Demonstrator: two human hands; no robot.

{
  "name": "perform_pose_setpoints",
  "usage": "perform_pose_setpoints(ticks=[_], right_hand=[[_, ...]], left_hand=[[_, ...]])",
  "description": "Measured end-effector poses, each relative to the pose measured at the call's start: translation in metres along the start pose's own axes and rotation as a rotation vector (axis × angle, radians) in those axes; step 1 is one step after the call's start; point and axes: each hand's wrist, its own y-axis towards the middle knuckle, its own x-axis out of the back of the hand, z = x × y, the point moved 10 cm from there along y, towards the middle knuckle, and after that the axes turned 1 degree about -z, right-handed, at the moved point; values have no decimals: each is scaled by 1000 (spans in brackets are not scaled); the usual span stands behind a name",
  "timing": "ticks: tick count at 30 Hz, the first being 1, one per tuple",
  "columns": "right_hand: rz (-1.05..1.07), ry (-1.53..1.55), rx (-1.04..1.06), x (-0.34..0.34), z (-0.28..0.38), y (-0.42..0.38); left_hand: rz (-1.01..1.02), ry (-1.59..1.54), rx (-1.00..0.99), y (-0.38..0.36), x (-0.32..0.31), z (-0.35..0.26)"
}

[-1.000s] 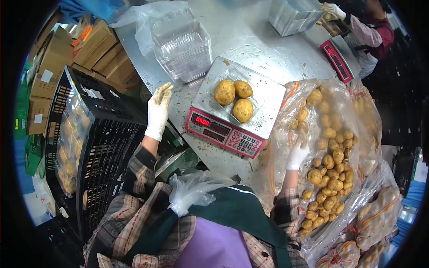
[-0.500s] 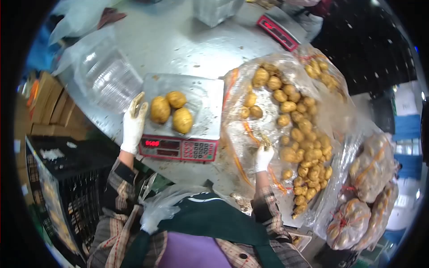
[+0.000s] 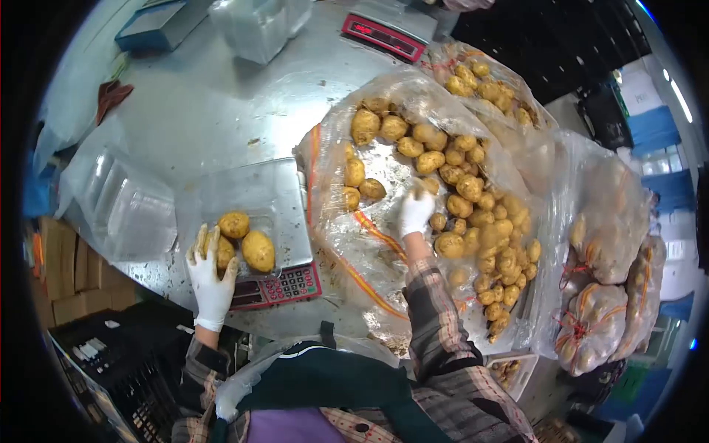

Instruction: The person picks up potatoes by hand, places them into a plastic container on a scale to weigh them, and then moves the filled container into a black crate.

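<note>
My left hand, in a white glove with soiled fingertips, curls its fingers and thumb around a potato at the left of a clear plastic tray. Two more potatoes, a small one and a larger one, lie beside it. The tray rests on a scale with a red keypad panel. My right hand, gloved too, is over the opened plastic bag, its blurred fingertips right at a potato. I cannot tell whether it grips that potato. Many loose potatoes cover the bag's right side.
Stacked clear trays stand left of the scale, with more trays at the back. A second scale is at the far side. Filled potato bags lie at right. A black crate stands at lower left.
My left hand has gone from beside the scale onto the left potato. My right hand has moved farther into the bag, up to the potatoes. The view has shifted.
</note>
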Motion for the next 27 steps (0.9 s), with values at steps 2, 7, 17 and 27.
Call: perform_pose_setpoints(ticks=[2, 7, 17, 27], right_hand=[[130, -292, -9, -22, -8, -23], [124, -390, 183, -4, 6, -50], [549, 225, -289, 52, 6, -8], [1084, 1695, -803, 4, 189, -112]], left_hand=[[-1, -10, -4, 0, -4, 1], [25, 30, -22, 1, -9, 0], [21, 26, 2, -1, -8, 0], [-76, 21, -26, -4, 0, 4]])
